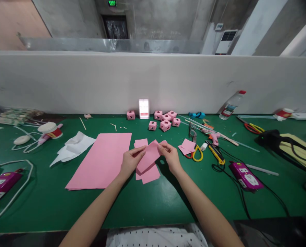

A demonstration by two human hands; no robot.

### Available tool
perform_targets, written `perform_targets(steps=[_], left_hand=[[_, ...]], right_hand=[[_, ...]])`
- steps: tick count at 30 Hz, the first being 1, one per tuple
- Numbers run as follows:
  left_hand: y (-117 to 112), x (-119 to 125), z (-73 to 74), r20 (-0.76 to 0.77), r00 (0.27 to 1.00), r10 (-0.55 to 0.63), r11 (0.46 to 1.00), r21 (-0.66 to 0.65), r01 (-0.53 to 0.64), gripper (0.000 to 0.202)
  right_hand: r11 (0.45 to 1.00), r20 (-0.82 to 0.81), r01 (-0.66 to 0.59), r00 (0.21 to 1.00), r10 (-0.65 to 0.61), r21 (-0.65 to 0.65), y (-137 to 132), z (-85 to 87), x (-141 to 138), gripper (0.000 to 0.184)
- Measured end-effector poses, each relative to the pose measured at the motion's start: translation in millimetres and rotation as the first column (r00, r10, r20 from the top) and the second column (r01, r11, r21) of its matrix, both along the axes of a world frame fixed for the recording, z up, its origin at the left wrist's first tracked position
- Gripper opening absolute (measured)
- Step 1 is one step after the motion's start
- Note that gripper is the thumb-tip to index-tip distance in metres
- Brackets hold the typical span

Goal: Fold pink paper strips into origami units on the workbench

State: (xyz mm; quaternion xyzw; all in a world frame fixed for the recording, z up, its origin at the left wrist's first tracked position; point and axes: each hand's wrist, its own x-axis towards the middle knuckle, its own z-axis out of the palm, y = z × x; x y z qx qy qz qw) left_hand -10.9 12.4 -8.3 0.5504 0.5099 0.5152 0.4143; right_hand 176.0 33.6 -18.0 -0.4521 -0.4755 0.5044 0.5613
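Note:
My left hand [130, 161] and my right hand [170, 156] both pinch a small pink paper square [149, 156], lifted and tilted a little above the green table [148, 202]. The left fingers grip its left edge, the right fingers its upper right corner. Under it lie more small pink squares [149, 174]. A big pink sheet [101, 160] lies flat just left of my left hand. Several folded pink paper cubes [165, 120] sit farther back, near the white wall.
Right of my hands lie loose pink squares [187, 146], yellow-handled scissors [197, 153], a glue gun [214, 137], a utility knife [216, 153] and a purple power strip [246, 176]. White crumpled paper [73, 147] and a tape roll [50, 129] lie left. A bottle [231, 105] leans at the back.

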Motion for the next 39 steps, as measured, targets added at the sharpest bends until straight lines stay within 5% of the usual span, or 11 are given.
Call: perform_targets(steps=[14,39], left_hand=[[-4.4,1.5,4.2,-0.180,0.983,-0.026,0.974,0.219,0.066,0.024],[-3.5,1.0,2.8,-0.111,0.994,-0.008,0.991,0.130,0.023,0.026]], right_hand=[[0.999,0.092,0.013,0.996,-0.017,0.044,-2.0,5.8,-1.1,0.035],[0.998,0.039,0.005,0.999,-0.008,0.055,-3.7,3.5,-3.7,0.031]])
